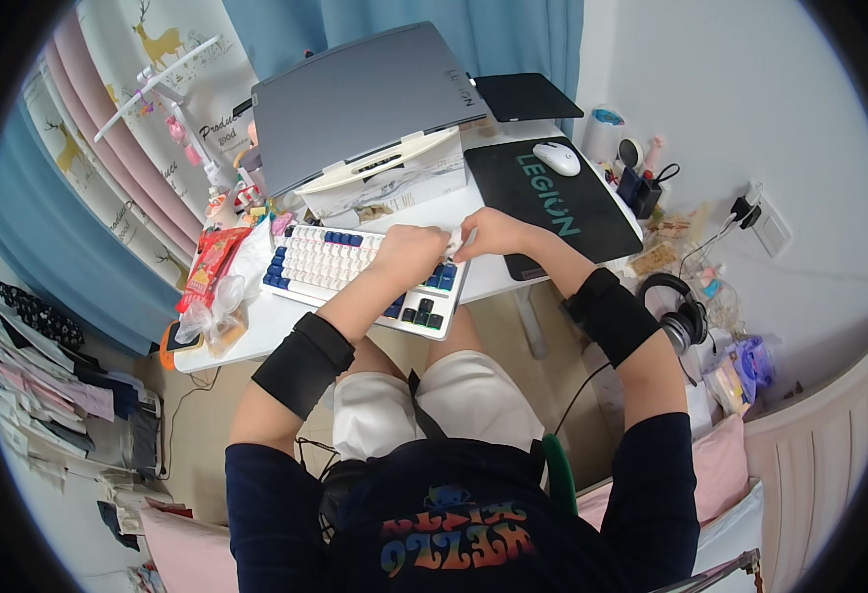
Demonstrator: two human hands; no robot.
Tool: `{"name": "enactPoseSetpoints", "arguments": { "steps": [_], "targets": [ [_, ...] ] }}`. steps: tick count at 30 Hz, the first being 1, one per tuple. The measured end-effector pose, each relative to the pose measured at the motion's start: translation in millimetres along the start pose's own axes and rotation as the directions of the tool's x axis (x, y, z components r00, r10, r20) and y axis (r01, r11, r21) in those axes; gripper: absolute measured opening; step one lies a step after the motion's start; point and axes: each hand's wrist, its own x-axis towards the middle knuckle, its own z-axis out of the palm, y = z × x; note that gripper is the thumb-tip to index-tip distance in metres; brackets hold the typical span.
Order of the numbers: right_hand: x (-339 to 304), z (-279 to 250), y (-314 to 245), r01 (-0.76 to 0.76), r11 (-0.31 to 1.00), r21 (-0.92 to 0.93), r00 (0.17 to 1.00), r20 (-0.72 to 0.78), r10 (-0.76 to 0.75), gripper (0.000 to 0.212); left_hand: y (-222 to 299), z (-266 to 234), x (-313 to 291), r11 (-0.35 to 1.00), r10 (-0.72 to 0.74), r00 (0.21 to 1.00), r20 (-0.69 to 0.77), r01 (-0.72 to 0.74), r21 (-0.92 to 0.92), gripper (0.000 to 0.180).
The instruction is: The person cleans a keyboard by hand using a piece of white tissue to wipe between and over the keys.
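A white keyboard [317, 259] with white, dark blue and black keys lies tilted across the desk's front edge, its near right corner above my lap. Over its right part is my left hand [412, 255], fingers curled closed and their tips hidden from view. My right hand [493, 233] meets it at the keyboard's far right corner, thumb and fingers pinched together. Between the two hands shows a small pale piece [453, 245], too small to name. Both forearms wear black bands.
Behind the keyboard a grey laptop [365, 94] stands on a raised box [394, 188]. A white mouse [556, 158] rests on a black mouse pad [552, 212] to the right. Red packaging [212, 267] and a clear plastic bag [218, 314] lie at left. Black headphones [686, 311] sit beyond my right arm.
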Motion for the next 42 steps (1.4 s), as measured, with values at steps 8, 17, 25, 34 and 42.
{"name": "enactPoseSetpoints", "arguments": {
  "steps": [8, 17, 25, 34, 42],
  "targets": [
    [5, 2, 14, 0.048, 0.998, 0.051, 0.999, -0.021, -0.047, 0.030, 3, 2, -5, 0.996, 0.078, 0.991, -0.106, -0.073, 0.044, 0.016],
    [1, 0, 8, 0.019, 0.997, 0.079, 1.000, -0.001, -0.019, 0.023, -4, 5, -2, 0.987, 0.149, 0.985, -0.088, -0.142, 0.081, 0.017],
    [0, -1, 4, 0.007, 0.998, 0.069, 1.000, 0.012, -0.008, 0.020, -5, 3, -7, 0.984, 0.174, 0.979, -0.105, -0.167, 0.067, 0.015],
    [3, 2, 12, 0.062, 0.994, 0.093, 0.998, 0.013, -0.063, 0.024, -16, 18, -10, 0.960, -0.182, 0.971, -0.153, 0.142, -0.240, 0.018],
    [-2, -5, 3, 0.008, 1.000, 0.011, 0.999, 0.047, -0.008, 0.030, -42, 19, -14, 0.298, -0.512, 0.835, 0.201, 0.392, -0.870, 0.031]
  ]
}}
